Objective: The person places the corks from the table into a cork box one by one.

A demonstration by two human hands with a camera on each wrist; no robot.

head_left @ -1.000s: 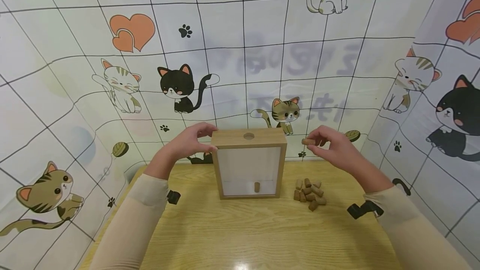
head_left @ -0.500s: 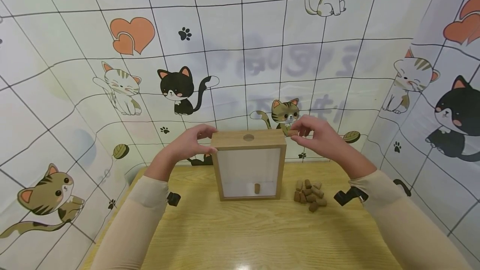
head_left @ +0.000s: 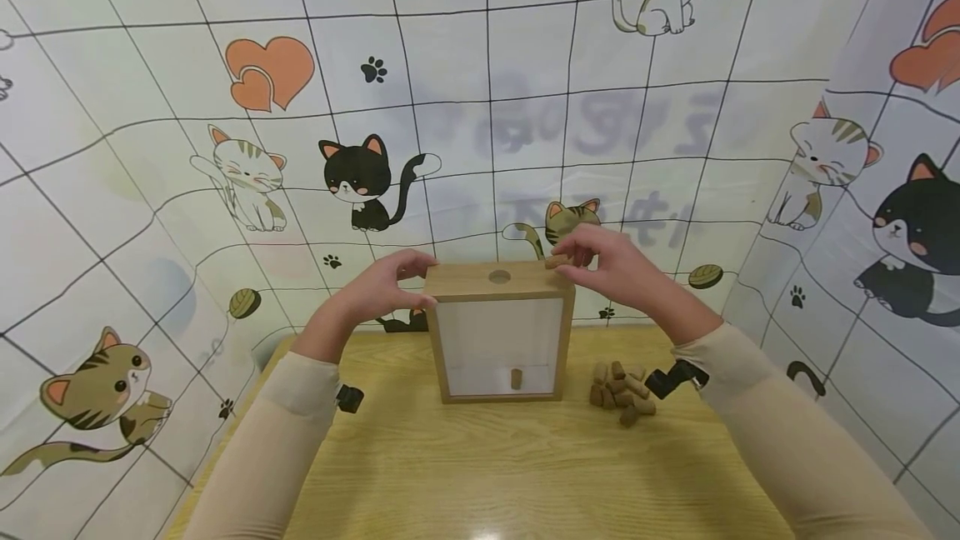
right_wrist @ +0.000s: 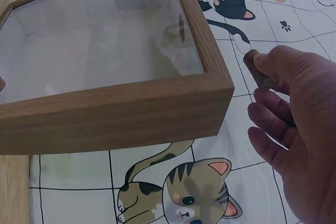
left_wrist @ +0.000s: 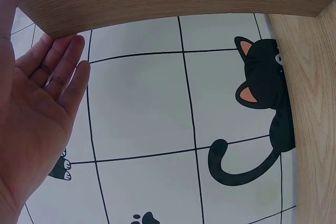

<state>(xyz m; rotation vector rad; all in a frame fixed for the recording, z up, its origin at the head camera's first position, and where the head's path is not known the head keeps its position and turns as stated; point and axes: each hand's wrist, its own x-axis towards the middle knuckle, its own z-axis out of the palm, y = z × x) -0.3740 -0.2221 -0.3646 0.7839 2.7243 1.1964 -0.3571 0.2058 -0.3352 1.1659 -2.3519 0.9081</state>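
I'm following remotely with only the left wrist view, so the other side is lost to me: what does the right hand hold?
Observer: The right hand pinches a small cork piece between thumb and fingers.
Operator: My view shows only part of the wooden box. Is there any opening in its top?
Observer: Yes, the head view shows a round hole near the middle of the top of the box.
Operator: And is anything inside?
Observer: One upright cork shows through the front, near the bottom, right of centre.
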